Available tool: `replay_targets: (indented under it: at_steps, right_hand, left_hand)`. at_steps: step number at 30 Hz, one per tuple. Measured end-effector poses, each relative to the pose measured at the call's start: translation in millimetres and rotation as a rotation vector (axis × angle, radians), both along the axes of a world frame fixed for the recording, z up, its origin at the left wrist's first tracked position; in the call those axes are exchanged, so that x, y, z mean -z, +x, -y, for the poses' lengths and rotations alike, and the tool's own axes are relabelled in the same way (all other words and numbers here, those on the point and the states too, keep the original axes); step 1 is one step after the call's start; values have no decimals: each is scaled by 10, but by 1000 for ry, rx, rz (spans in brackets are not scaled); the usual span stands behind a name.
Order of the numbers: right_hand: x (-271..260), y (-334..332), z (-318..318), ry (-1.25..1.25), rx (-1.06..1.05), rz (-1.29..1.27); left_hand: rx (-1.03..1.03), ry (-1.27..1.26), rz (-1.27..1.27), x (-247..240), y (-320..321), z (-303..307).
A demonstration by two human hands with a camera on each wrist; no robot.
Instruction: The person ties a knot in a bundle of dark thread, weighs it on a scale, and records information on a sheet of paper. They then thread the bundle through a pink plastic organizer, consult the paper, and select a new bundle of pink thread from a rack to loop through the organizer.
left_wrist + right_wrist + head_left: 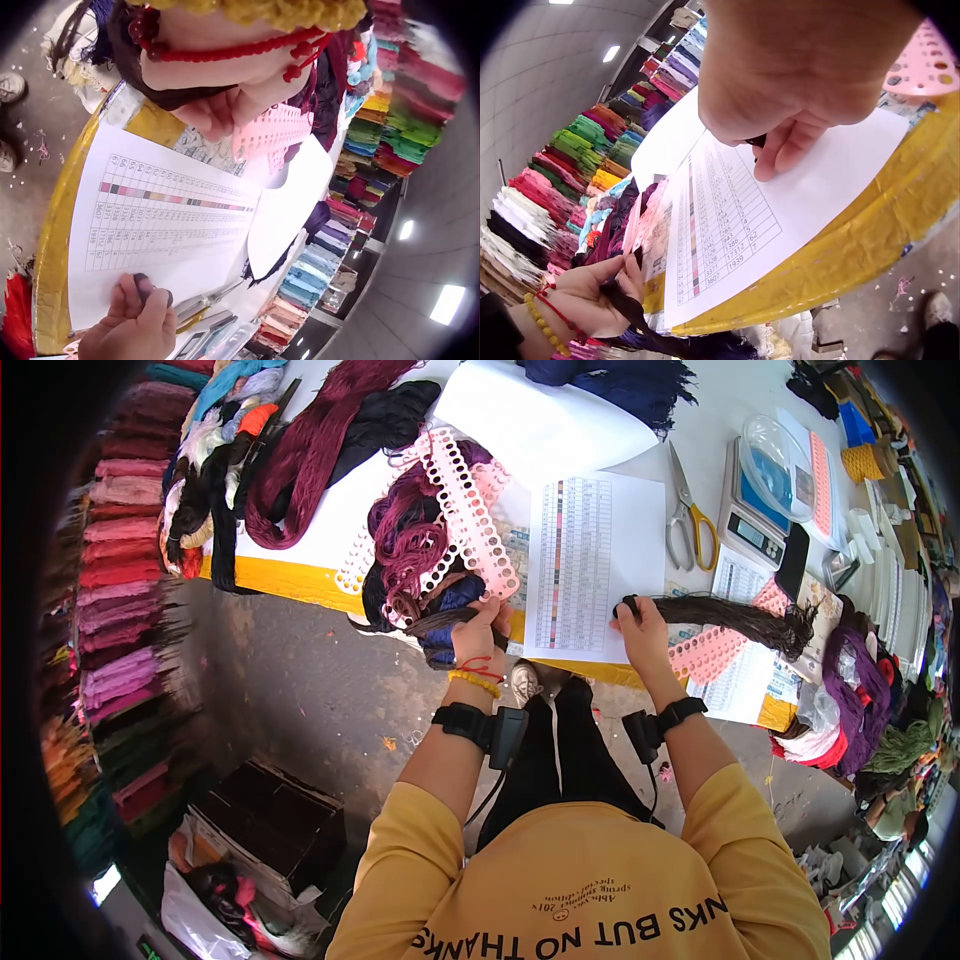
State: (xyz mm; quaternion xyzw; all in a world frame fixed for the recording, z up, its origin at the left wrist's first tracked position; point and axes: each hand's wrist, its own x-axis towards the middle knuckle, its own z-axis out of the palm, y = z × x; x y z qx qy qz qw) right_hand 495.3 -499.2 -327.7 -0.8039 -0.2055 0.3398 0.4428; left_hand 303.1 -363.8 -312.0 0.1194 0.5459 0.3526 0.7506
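My left hand (478, 635) grips a dark brown thread hank (630, 306) at the table's front edge. Its fingertips are right at the lower end of a pink card with punched holes (478, 530). The right hand (643, 632) pinches one end of a dark skein of thread (735, 615), which trails off to the right across the table. Between the hands lies a printed chart (595, 560) with a column of colour swatches and rows of numbers. In the right wrist view my right fingers (787, 150) rest over this sheet, and the palm hides most of the pinched end.
Scissors (690, 510) with yellow-and-grey handles lie beyond the chart, beside a digital scale (755, 510) holding a clear tub. Maroon thread (300, 455) and black thread cover the back left. A second pink holed card (710, 652) sits under the dark skein. Purple thread (855, 700) hangs at right.
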Motion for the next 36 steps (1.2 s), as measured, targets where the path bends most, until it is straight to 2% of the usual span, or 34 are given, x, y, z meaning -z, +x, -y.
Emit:
replay_targets:
  at_steps: [3,6,9,12,13,16,21,24,30,36]
  right_hand:
    - [7,1,1,2,-2,7]
    - [57,-1,14,46,15,-41]
    - [-69,-84,8,29,-11,-52]
    - [-231,-261,-29,11,-15,-135]
    - [-245,-329,-32,41,-29,-176]
    - [-310,-552,-73,138,-22,-317]
    - [-427,-813,-164,126,-92,-411]
    - [-369,-893,-170,101,-166,-427]
    - [-193,-964,-156,129,-158,-523]
    - [-302,-996,-191,84,-141,-562]
  left_hand:
    - [-64,-14,24,15,1,24]
    - [-54,-57,-5,-117,9,51]
    - [1,-44,81,28,-104,104]
    - [-67,-94,59,-177,-88,175]
    - [10,-51,68,-182,-133,189]
    - [36,-52,48,-222,-175,275]
    - [38,-147,11,-342,-190,416]
    - [98,-121,50,-283,-230,503]
    - [160,-117,105,-214,-278,579]
    - [184,-172,86,-285,-295,596]
